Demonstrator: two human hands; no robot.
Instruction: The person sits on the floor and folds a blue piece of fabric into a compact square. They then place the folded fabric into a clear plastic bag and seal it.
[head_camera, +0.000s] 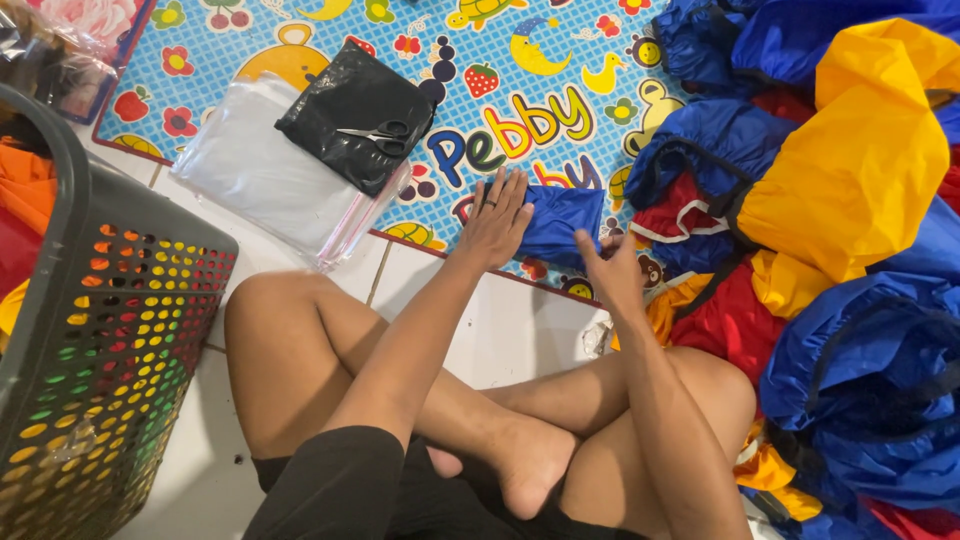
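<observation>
while the person sits cross-legged on the white tiled floor (520, 330), both hands work at a small folded blue cloth bundle (562, 222) lying on the near edge of a cartoon-printed play mat (560, 60). the left hand (497, 222) lies flat and spread on the bundle's left end, pressing it down, with a dark ring on one finger. the right hand (608, 268) is at the bundle's lower right corner, fingers curled loosely; whether it actually pinches the fabric is hard to make out, since the hand's back hides the contact.

just to the right, a heap of blue, yellow and red nylon garments (850, 200) spreads past the top, right and bottom edges of the view, so its full extent is cut off. further back on the mat, a black plastic bag (345, 125) rests on a stack of clear plastic sleeves (250, 175), and a pair of scissors (385, 133) lies on top of the black bag. at the left, a dark perforated laundry basket (100, 340) is partly out of view; orange and other bright colours show through its holes, but what fills it cannot be told. at the top left corner something wrapped in clear plastic is too cropped to identify.
</observation>
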